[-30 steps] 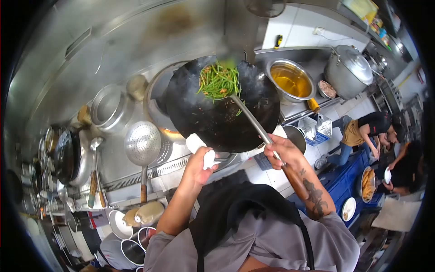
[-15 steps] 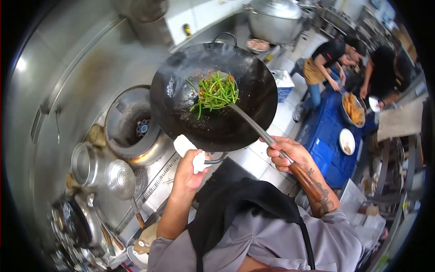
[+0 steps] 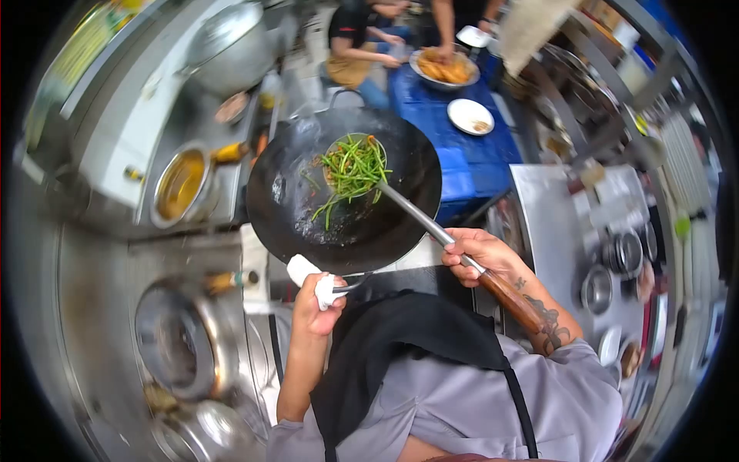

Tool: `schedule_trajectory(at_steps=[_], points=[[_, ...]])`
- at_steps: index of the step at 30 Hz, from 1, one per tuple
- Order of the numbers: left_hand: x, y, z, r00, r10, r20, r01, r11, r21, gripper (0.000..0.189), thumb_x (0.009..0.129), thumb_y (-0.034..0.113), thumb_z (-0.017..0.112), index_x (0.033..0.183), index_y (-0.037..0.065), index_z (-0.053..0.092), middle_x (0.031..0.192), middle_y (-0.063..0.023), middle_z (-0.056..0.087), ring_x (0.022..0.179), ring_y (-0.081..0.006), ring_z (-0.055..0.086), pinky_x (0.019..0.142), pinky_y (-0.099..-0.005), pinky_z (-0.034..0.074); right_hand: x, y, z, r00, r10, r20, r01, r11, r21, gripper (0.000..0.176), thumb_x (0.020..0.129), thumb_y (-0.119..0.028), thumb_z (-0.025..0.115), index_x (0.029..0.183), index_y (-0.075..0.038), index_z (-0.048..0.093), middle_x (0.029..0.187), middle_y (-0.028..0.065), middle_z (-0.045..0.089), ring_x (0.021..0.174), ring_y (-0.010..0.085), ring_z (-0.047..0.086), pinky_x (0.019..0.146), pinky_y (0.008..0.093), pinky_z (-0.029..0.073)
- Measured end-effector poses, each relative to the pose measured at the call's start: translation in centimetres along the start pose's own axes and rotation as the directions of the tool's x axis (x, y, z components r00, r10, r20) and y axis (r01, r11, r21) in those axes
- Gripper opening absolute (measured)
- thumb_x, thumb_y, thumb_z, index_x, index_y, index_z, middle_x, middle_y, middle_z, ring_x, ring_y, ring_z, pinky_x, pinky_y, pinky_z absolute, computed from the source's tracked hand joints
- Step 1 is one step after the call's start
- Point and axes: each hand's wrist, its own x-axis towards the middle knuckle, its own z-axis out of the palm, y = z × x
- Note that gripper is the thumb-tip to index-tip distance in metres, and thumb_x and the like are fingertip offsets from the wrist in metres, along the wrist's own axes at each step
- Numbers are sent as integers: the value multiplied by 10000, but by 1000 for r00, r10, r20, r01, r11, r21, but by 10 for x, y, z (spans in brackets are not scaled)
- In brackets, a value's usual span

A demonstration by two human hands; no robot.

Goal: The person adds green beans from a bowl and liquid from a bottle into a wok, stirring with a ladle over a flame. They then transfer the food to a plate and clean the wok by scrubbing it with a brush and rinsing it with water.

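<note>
My left hand is closed round a folded white cloth and the looped metal handle of a large dark wok. The wok is held up in front of my apron, tilted a little. My right hand grips a ladle with a steel shaft and a wooden end. Its bowl rests low inside the wok, filled with long green beans with small orange bits. Some beans hang over the bowl's edge, and brown crumbs and thin steam show on the wok's surface.
A burner is at lower left, with a pot of yellowish liquid above it. A blue-topped table ahead bears a bowl of fried food and a white plate. People work behind it. A steel counter stands right.
My view has swung right, away from the burner toward the blue table and steel counter. The wok and ladle came along, both still held. A person's hand now reaches into the fried food.
</note>
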Motion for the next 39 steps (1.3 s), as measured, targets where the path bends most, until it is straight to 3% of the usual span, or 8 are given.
schedule_trajectory(at_steps=[3, 10, 17, 23, 29, 32, 35, 39], points=[[27, -4, 11, 991, -131, 7, 130, 984, 122, 91, 846, 139, 554, 884, 57, 544, 759, -107, 614, 669, -191, 588, 453, -286, 420, -30, 20, -20, 992, -92, -87, 103, 985, 139, 309, 911, -71, 496, 1220, -67, 481, 726, 26, 478, 429, 66, 441, 374, 209, 350], [83, -7, 43, 890, -452, 65, 407, 850, 335, 102, 857, 154, 546, 841, 57, 573, 734, -103, 616, 627, -184, 577, 460, -287, 414, -115, 67, -12, 865, -283, -415, 433, 838, 331, 323, 883, -55, 499, 1202, -8, 477, 718, 35, 498, 425, 57, 423, 334, 210, 348], [113, -17, 69, 738, -671, 68, 571, 676, 466, 125, 863, 171, 531, 846, 50, 560, 730, -90, 592, 626, -177, 566, 463, -282, 405, -206, 120, 14, 491, -374, -787, 787, 577, 216, 274, 918, -74, 461, 1176, 19, 453, 715, 33, 457, 408, 52, 403, 298, 203, 306], [114, -28, 80, 683, -730, 32, 602, 587, 541, 113, 864, 176, 534, 853, 64, 547, 741, -83, 585, 636, -169, 562, 463, -276, 400, -269, 150, -10, 188, -266, -946, 849, 528, 20, 98, 936, -118, 472, 998, -45, 449, 731, 16, 475, 442, 46, 430, 339, 200, 323], [103, -39, 94, 684, -729, 15, 595, 569, 568, 76, 852, 165, 553, 870, 92, 539, 737, -70, 575, 635, -153, 559, 446, -262, 399, -340, 209, -71, 136, -279, -951, 918, 397, 14, 165, 914, -128, 488, 1031, -15, 461, 766, 29, 513, 519, 63, 431, 407, 205, 303], [98, -47, 91, 696, -717, 40, 568, 583, 582, 66, 851, 157, 553, 866, 98, 527, 735, -67, 566, 654, -154, 558, 443, -264, 398, -346, 233, -92, -175, -197, -965, 834, 491, -252, 121, 901, -116, 495, 981, -29, 475, 719, 1, 506, 504, 55, 440, 420, 212, 318], [96, -53, 88, 723, -690, 43, 544, 606, 580, 71, 859, 156, 542, 881, 92, 522, 731, -66, 556, 662, -155, 554, 436, -267, 397, -343, 240, -119, -350, -54, -935, 777, 541, -322, 71, 890, -100, 498, 932, -43, 500, 702, 7, 529, 495, 72, 452, 414, 230, 330], [89, -59, 101, 747, -665, 16, 532, 613, 584, 103, 880, 160, 509, 895, 59, 521, 717, -93, 559, 615, -168, 542, 433, -270, 403, -376, 266, -204, -282, -24, -959, 723, 652, -229, 43, 848, -96, 531, 836, -59, 513, 636, 15, 514, 492, 122, 474, 454, 287, 389]])
